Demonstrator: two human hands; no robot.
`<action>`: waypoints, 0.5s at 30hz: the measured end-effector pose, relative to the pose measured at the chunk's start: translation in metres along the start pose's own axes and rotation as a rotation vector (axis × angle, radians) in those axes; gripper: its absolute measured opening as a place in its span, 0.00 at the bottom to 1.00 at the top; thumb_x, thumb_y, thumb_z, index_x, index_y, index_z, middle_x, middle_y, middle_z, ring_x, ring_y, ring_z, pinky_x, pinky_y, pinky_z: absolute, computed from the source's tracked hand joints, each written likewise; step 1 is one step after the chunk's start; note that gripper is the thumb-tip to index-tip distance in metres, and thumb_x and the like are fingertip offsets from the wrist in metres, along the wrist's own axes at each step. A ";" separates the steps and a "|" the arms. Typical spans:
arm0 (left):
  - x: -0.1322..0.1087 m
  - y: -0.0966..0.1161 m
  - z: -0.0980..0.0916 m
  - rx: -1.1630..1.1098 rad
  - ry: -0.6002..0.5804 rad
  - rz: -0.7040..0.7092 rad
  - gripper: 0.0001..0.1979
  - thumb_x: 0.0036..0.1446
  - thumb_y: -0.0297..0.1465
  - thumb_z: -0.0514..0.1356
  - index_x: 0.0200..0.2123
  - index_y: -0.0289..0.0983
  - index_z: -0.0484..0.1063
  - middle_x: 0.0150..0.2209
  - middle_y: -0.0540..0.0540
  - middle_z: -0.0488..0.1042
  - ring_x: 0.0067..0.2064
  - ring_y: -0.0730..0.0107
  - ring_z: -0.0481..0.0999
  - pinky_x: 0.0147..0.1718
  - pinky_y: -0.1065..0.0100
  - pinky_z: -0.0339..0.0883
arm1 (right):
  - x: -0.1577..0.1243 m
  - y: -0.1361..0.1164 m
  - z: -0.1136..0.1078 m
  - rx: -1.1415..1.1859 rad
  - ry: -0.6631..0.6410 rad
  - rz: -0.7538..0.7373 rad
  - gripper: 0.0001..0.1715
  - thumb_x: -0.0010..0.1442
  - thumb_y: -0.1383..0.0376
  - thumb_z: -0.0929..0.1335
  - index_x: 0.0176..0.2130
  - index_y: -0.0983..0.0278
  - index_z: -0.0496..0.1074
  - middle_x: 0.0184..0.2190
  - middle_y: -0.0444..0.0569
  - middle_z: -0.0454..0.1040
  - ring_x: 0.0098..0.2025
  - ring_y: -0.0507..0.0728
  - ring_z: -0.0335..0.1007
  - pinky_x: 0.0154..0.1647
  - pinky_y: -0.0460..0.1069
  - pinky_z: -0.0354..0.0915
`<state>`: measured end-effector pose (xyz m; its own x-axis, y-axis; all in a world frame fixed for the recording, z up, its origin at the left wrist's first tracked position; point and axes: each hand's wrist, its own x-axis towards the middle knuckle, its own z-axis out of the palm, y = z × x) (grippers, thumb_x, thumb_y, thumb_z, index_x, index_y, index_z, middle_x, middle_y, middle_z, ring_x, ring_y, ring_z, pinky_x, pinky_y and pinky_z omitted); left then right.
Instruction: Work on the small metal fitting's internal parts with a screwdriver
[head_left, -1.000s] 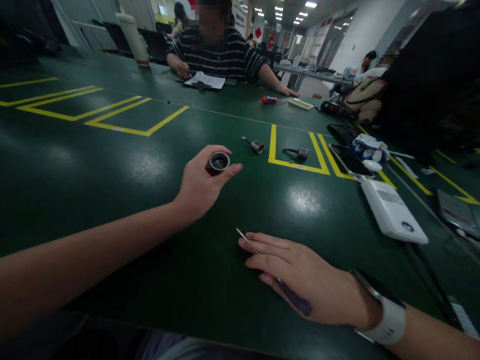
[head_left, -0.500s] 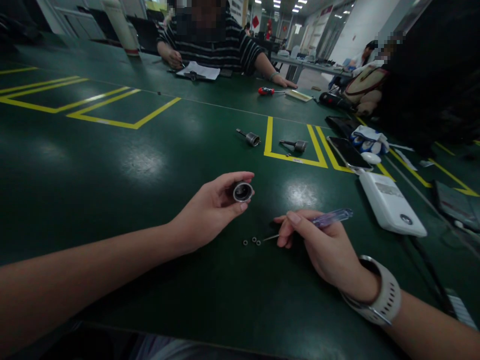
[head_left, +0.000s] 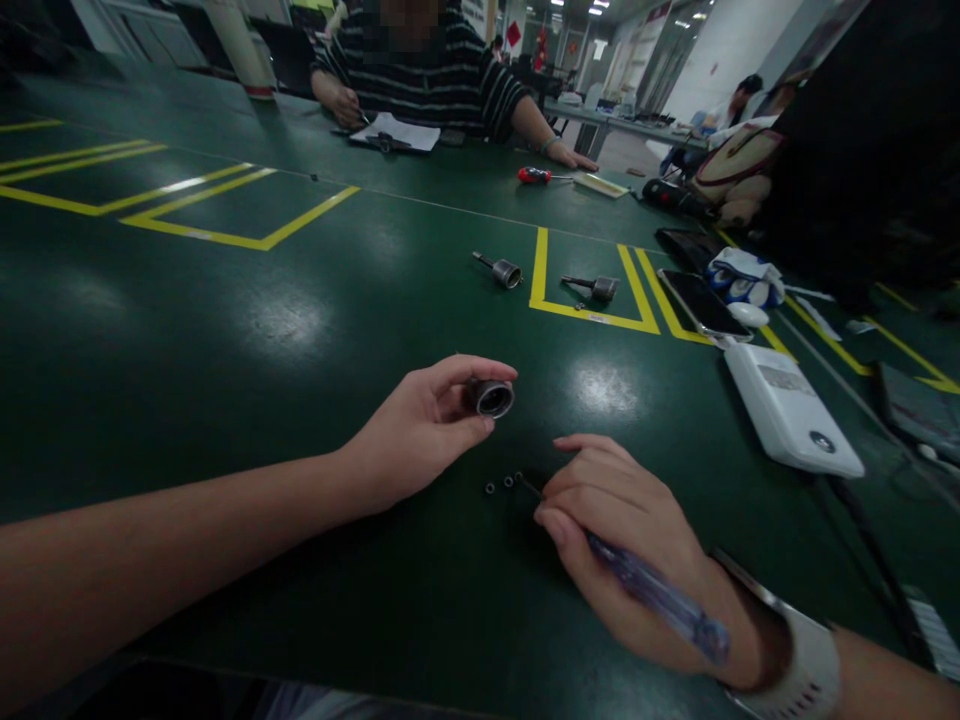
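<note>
Between the thumb and fingers of my left hand [head_left: 416, 435] is a dark metal cup-shaped part [head_left: 493, 398], its round open end facing me. My right hand [head_left: 630, 540] is closed around a screwdriver with a clear purplish handle [head_left: 660, 595]. The handle points back toward my wrist, and the thin shaft [head_left: 529, 486] reaches left to the table. At its tip lie small metal rings: a left ring [head_left: 490, 488], a middle ring [head_left: 508, 482] and a right ring [head_left: 518, 476]. The shaft's tip is at or very near the right ring; whether it enters the hole I cannot tell.
Farther back lie two metal cup parts with stems, one [head_left: 501, 270] beside a yellow tape outline [head_left: 538, 268], another [head_left: 596, 287] inside it. To the right are a white power bank [head_left: 793, 410] and a phone [head_left: 705, 305]. A red-handled screwdriver [head_left: 534, 175] lies near a person [head_left: 420, 80] seated opposite.
My right hand has turned over, so the screwdriver's handle swings down toward me and its tip comes to the right ring. My left hand tilts the cup part slightly and lowers it a little.
</note>
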<state>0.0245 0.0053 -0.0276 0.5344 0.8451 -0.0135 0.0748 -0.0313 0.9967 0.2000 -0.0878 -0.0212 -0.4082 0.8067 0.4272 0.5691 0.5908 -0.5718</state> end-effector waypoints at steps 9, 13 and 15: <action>-0.002 0.001 0.002 0.048 0.015 0.019 0.17 0.47 0.22 0.59 0.43 0.34 0.70 0.45 0.45 0.73 0.47 0.65 0.73 0.49 0.62 0.65 | -0.002 0.003 0.003 -0.129 0.161 -0.133 0.08 0.55 0.75 0.65 0.37 0.69 0.71 0.33 0.51 0.76 0.37 0.54 0.72 0.50 0.56 0.66; -0.003 0.002 0.003 0.075 0.003 0.052 0.15 0.47 0.22 0.59 0.41 0.35 0.72 0.45 0.45 0.73 0.47 0.64 0.73 0.49 0.61 0.66 | -0.002 0.004 0.004 -0.174 0.104 -0.103 0.14 0.57 0.73 0.65 0.44 0.68 0.69 0.40 0.55 0.75 0.46 0.57 0.71 0.51 0.56 0.67; -0.005 0.003 0.004 0.085 -0.004 0.060 0.14 0.47 0.23 0.59 0.40 0.36 0.73 0.44 0.46 0.73 0.46 0.64 0.73 0.48 0.61 0.67 | -0.002 0.004 0.005 -0.168 0.070 -0.089 0.16 0.58 0.73 0.64 0.47 0.67 0.68 0.43 0.55 0.74 0.48 0.57 0.69 0.50 0.56 0.67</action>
<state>0.0257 -0.0009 -0.0249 0.5432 0.8384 0.0451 0.1139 -0.1268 0.9854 0.2000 -0.0867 -0.0278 -0.4149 0.7452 0.5220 0.6465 0.6452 -0.4071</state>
